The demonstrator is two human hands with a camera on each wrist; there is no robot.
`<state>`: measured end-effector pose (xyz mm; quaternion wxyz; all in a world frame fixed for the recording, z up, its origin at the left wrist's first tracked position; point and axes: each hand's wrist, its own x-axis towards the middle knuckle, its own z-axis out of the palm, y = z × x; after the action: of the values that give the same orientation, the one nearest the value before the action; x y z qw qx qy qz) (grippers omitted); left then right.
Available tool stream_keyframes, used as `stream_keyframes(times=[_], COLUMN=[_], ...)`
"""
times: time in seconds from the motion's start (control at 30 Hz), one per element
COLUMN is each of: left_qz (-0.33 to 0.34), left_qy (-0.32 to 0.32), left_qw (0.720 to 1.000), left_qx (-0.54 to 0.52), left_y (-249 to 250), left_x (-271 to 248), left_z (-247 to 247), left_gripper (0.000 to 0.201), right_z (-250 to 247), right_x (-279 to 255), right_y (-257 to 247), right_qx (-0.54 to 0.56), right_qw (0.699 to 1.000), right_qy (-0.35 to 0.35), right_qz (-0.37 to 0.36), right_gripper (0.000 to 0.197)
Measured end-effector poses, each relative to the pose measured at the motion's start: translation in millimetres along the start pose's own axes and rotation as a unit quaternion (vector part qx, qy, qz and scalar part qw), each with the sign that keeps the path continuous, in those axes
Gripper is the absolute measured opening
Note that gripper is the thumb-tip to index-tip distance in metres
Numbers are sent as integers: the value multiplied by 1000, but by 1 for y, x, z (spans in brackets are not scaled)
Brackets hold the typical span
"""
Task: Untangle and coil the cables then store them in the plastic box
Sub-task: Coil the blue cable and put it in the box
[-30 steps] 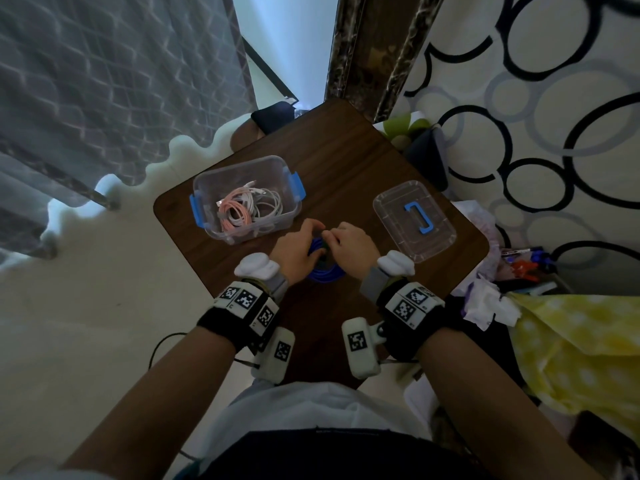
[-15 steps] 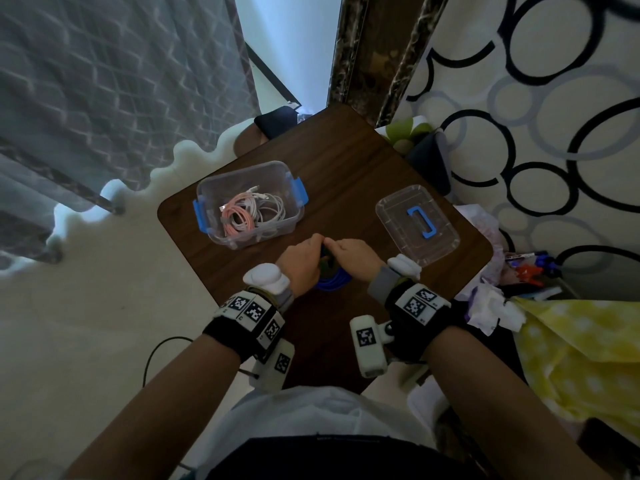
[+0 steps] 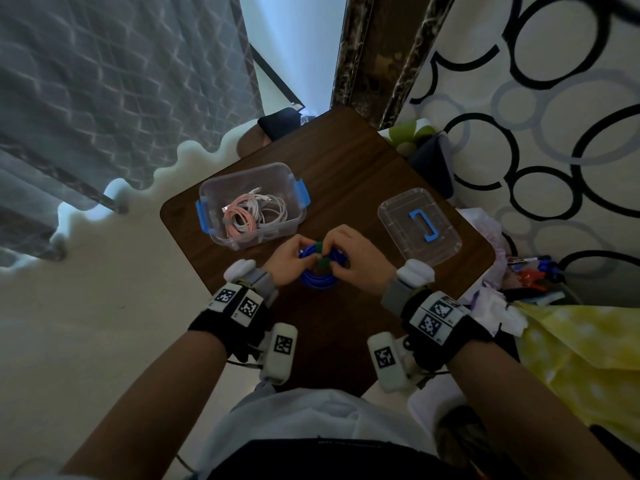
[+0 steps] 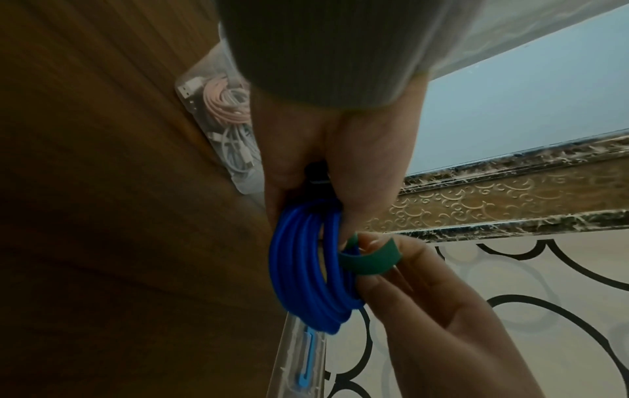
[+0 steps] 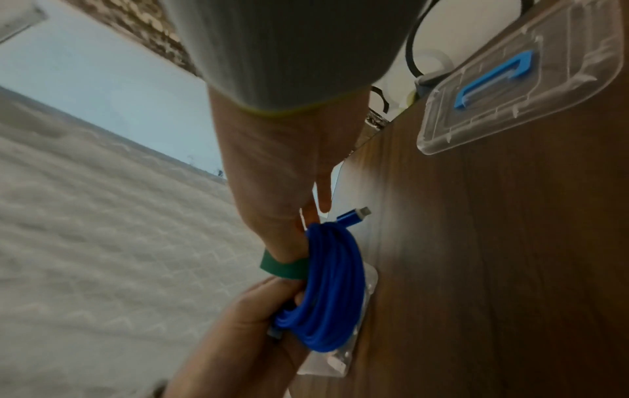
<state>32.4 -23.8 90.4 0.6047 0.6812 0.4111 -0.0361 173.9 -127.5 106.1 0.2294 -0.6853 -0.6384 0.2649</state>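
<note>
A coiled blue cable (image 3: 317, 277) is held just above the brown table (image 3: 346, 174), near its front. My left hand (image 3: 294, 256) grips the coil's left side; the left wrist view shows the blue cable (image 4: 306, 269) under my thumb. My right hand (image 3: 341, 254) pinches a green strap (image 3: 320, 252) looped round the coil's top. That green strap (image 4: 369, 262) curls between the right fingertips. In the right wrist view the blue cable (image 5: 332, 290) shows a plug at its top end. The clear plastic box (image 3: 242, 172), with blue latches, holds a pink cable (image 3: 239, 220) and a white cable (image 3: 272, 209).
The box's clear lid (image 3: 419, 225), with a blue handle, lies on the table's right side. Clutter and a yellow cloth (image 3: 588, 358) sit past the right edge. A grey curtain (image 3: 121, 81) hangs at left and a circle-patterned curtain (image 3: 536, 98) at right.
My hands have spread a little and turned the coil, so the green strap now shows between my fingertips. The box and lid have not moved.
</note>
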Motion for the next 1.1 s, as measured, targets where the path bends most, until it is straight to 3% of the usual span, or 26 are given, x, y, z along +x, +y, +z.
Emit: stream_keyframes(times=[0.3,0.53,0.77,0.97,1.1], left_qz=[-72,-4,-31,0,21], left_qy=[-17,-108,-72,-38,13], left_qw=[991,989,947,987,995], left_qx=[-108,-102,-312,-156,-92], left_y=[-3,3,-24,-31,-37], left_x=[3,-5,-14,0,10], left_z=[1,-2,-26,-52,-70], left_gripper=[14,20,18,12,11], right_z=[-1,6,26,32,45], right_x=[4,12,47,85,119], right_y=[0,-2,-18,-18,-25], right_qx=[-24,23,72,27,47], right_qw=[998,999,996,997,998], right_qy=[-53,16,34,-11,32], right_qz=[-2,-35,-39,-77,2], right_gripper=[23,13,12,16,11])
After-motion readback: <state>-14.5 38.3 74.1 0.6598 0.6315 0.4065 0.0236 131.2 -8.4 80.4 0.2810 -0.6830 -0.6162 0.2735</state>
